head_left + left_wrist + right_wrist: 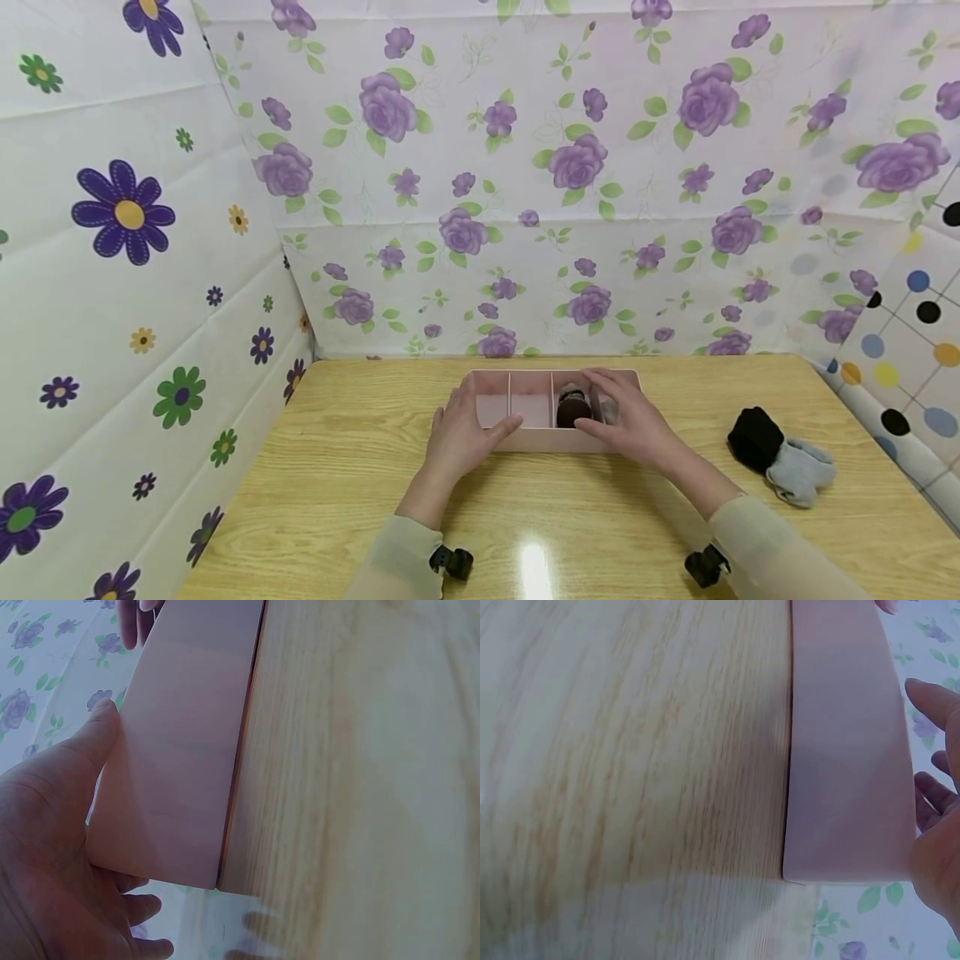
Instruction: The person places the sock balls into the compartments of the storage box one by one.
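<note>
Beige sleeves (405, 554) front a pink divided box (543, 441), long axis left-right; left hand (461, 432) at one end, right hand (632, 423) over the other, thumbs and fingers apart.

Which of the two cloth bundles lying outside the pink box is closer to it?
The black bundle. It lies on the side nearer the pink box, while the light grey bundle sits farther to the right.

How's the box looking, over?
Left hand at pink box, left end. Right hand over right end, obstructing view. Dark bundle inside; black cloth, grey cloth outside.
</note>
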Action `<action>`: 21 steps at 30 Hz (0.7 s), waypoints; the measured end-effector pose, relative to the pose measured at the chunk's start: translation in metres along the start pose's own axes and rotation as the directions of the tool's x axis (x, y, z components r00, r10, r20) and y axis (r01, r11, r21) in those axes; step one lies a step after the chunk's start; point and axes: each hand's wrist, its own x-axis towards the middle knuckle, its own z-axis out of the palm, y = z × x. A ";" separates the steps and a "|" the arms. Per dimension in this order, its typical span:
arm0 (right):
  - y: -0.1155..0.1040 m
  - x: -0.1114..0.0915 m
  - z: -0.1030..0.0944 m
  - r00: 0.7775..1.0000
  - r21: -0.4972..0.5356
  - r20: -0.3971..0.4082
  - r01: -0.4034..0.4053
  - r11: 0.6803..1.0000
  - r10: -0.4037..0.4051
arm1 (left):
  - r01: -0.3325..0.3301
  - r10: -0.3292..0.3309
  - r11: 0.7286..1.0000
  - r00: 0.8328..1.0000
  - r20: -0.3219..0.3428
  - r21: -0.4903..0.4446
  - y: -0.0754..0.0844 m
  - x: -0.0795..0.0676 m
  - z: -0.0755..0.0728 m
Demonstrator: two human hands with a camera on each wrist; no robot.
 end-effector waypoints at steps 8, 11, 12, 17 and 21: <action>-0.001 -0.011 -0.009 0.999 0.027 -0.045 0.017 0.999 -0.015 | 0.000 0.000 1.000 1.000 0.001 -0.011 0.001 -0.001 0.000; 0.000 -0.016 -0.014 0.998 0.017 -0.064 0.010 1.000 -0.009 | 0.000 0.000 1.000 1.000 -0.001 -0.017 0.001 0.000 0.000; 0.000 -0.018 -0.016 0.998 0.014 -0.068 0.009 1.000 -0.008 | 0.001 -0.001 1.000 1.000 -0.001 -0.019 0.001 0.000 0.000; 0.002 -0.027 -0.023 0.996 -0.026 -0.085 0.000 1.000 -0.003 | 0.006 -0.006 1.000 1.000 0.001 -0.017 -0.001 0.001 0.000; 0.004 -0.038 -0.029 0.994 -0.049 -0.109 -0.012 0.999 0.006 | 0.004 -0.004 1.000 1.000 0.005 -0.012 -0.001 0.001 0.001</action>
